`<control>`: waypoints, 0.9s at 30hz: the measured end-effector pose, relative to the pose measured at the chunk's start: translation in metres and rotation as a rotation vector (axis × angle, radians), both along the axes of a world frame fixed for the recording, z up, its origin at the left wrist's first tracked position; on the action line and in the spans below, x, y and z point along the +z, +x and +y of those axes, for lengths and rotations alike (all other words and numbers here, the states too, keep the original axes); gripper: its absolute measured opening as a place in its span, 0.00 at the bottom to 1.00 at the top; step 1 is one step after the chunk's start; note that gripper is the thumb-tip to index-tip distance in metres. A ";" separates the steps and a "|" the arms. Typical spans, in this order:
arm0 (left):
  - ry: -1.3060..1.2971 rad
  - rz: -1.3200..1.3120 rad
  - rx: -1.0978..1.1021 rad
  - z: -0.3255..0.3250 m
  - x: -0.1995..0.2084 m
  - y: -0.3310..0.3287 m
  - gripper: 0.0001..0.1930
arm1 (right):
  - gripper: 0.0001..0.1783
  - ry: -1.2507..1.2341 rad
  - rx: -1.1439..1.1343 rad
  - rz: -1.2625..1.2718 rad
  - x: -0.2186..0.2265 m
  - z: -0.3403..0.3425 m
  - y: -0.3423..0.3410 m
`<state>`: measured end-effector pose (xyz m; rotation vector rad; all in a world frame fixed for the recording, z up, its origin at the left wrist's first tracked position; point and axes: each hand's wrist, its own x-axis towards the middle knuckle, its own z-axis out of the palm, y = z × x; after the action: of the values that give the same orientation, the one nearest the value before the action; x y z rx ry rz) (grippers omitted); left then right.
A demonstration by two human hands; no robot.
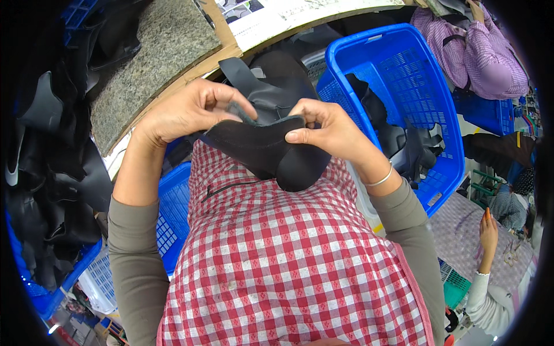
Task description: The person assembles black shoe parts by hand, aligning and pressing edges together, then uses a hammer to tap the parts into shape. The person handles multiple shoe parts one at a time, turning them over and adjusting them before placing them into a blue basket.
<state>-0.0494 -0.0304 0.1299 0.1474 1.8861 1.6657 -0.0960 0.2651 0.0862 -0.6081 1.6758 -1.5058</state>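
Note:
Both of my hands hold a black leather shoe upper piece point(254, 144) in front of my apron. My left hand point(190, 109) has its thumb along the upper left edge, with the fingers curled over the inner side. At the right end, my right hand point(332, 130) pinches the edge between thumb and bent fingers. A greyish lining shows along the opening, and a rounded flap hangs below my right hand. More black leather point(271, 86) lies just beyond, partly hidden behind the piece.
A stone-topped bench point(156, 63) is at the far left, beside a white board point(300, 17). A blue basket point(398, 46) of black pieces stands right; black leather pieces point(57, 190) pile up left. Another blue basket point(176, 213) sits by my left arm. Other people point(473, 52) are at right.

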 end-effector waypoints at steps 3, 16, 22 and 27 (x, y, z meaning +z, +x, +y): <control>-0.046 0.035 0.110 0.002 0.012 0.007 0.09 | 0.13 -0.007 0.105 0.284 0.013 -0.012 -0.009; 0.001 0.142 0.117 -0.041 0.018 0.027 0.20 | 0.14 -0.004 0.023 0.369 0.016 -0.047 0.007; -0.163 0.120 -0.038 -0.042 0.027 -0.006 0.17 | 0.14 0.035 0.071 0.415 0.018 -0.039 -0.003; -0.130 0.226 -0.221 -0.035 0.030 -0.030 0.14 | 0.13 0.006 0.123 0.328 0.012 -0.042 -0.013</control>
<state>-0.0797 -0.0658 0.1600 0.4912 2.0528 1.4226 -0.1089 0.2233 0.0980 -0.9798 1.8466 -1.3668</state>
